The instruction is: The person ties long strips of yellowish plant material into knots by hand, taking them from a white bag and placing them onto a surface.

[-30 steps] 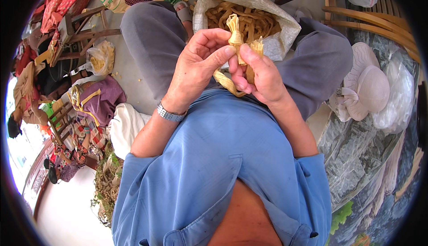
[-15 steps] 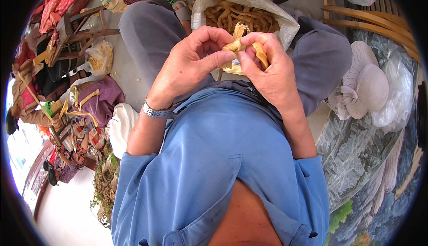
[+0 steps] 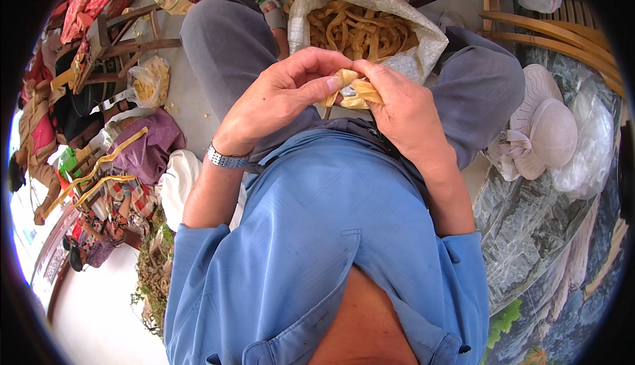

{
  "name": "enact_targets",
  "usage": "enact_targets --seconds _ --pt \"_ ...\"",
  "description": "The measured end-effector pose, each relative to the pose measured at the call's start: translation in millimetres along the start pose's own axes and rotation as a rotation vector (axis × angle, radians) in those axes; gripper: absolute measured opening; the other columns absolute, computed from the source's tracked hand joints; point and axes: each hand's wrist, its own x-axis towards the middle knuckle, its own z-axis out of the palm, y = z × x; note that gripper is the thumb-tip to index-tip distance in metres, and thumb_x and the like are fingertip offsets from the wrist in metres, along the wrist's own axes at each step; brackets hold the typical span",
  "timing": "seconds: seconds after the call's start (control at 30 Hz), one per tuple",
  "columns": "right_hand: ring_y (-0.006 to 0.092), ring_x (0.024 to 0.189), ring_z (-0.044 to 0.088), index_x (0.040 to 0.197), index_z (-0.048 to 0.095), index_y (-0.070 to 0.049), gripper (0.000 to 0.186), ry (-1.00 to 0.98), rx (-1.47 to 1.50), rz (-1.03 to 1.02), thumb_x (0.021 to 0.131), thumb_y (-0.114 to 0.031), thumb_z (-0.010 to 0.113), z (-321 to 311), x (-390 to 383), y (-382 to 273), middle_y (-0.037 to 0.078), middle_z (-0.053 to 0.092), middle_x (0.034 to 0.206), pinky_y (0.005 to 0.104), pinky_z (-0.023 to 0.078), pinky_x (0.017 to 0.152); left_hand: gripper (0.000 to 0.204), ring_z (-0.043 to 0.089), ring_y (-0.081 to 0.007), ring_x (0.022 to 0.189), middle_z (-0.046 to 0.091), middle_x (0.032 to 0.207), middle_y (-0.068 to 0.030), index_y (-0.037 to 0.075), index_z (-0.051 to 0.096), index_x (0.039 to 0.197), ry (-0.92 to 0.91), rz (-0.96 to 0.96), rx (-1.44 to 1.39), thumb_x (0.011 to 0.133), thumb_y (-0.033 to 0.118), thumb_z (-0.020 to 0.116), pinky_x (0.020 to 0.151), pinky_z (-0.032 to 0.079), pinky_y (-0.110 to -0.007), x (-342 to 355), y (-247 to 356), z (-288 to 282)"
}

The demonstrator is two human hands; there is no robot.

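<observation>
Plainly, from the head view, both hands meet in front of the person's lap, and the grip is closed on a folded yellow strip [image 3: 364,92]. The left hand [image 3: 278,99] pinches its left end between thumb and fingers, the thumb lying along the near side. The right hand [image 3: 407,104] presses on the other end, its fingertips meeting those of the left. How the strip is wound between them is hard to make out, since the fingers cover much of it.

Just beyond the grip stands an open white woven sack [image 3: 431,49], filled with a tangle of similar yellow strips [image 3: 357,29]. Grey trousers [image 3: 221,41] show on both sides of the grip, knees spread wide, and a blue shirt [image 3: 317,186] spreads out on the near side of it. A metal-banded watch [image 3: 228,159] circles the left wrist.

Well to the left of the grip lie a clear bag of yellow pieces [image 3: 151,82], near a wooden stool [image 3: 132,49], and a purple cloth [image 3: 159,143] with two long yellow bands [image 3: 106,159] by it. Well to the right are a pale brimmed hat [image 3: 552,130] with a bow, clear plastic [image 3: 585,140] beside it, and, farther beyond, curved wooden slats [image 3: 549,26].
</observation>
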Motion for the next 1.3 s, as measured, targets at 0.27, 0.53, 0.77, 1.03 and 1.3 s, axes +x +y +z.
enact_targets --seconds 0.27,0.53,0.77,1.03,1.3 --pt "0.0373 0.09 0.067 0.117 0.06 -0.007 0.031 -0.196 0.11 0.091 0.087 -0.005 0.063 6 -9 -1 0.016 0.069 0.102 0.0465 0.053 0.074 0.026 0.06 -0.0097 0.099 0.064 0.113 -0.0028 0.001 0.06 0.127 -0.051 -0.066 0.042 0.103 0.01 0.055 0.089 0.05 -0.026 -12 -15 -9" --pt "0.0425 0.088 0.065 0.111 0.057 -0.008 0.02 -0.298 -0.076 0.177 0.091 -0.011 0.062 28 -27 -19 0.02 0.068 0.096 0.0496 0.051 0.074 0.029 0.062 -0.0367 0.101 0.063 0.106 -0.0181 -0.001 0.06 0.119 -0.02 0.396 0.831 0.09 0.006 0.057 0.089 0.05 -0.044 -41 -20 3" --pt "0.0401 0.072 0.061 0.097 0.052 -0.002 0.027 -0.288 0.013 0.224 0.104 -0.028 0.052 55 -44 -53 0.02 0.062 0.077 0.0466 0.047 0.065 0.029 0.062 -0.0329 0.094 0.062 0.103 -0.017 -0.002 0.06 0.114 0.183 0.5 1.036 0.089 0.011 0.057 0.082 0.05 -0.041 -85 -61 10" --pt "0.031 0.064 0.058 0.09 0.051 0.0 0.038 -0.238 0.074 0.135 0.106 -0.035 0.048 57 -45 -73 0.016 0.058 0.07 0.0431 0.046 0.063 0.023 0.06 -0.0301 0.098 0.06 0.107 -0.0154 -0.001 0.062 0.102 0.358 0.623 1.039 0.084 0.012 0.06 0.084 0.048 -0.04 -96 -77 23" --pt "0.0173 0.064 0.051 0.101 0.056 0.001 0.037 -0.445 0.165 0.081 0.105 -0.035 0.053 79 -42 -47 0.009 0.056 0.07 0.0342 0.043 0.059 0.022 0.059 -0.0285 0.094 0.06 0.103 -0.0129 0.0 0.063 0.103 0.354 0.436 1.086 0.086 0.014 0.06 0.084 0.046 -0.039 -116 -89 19"
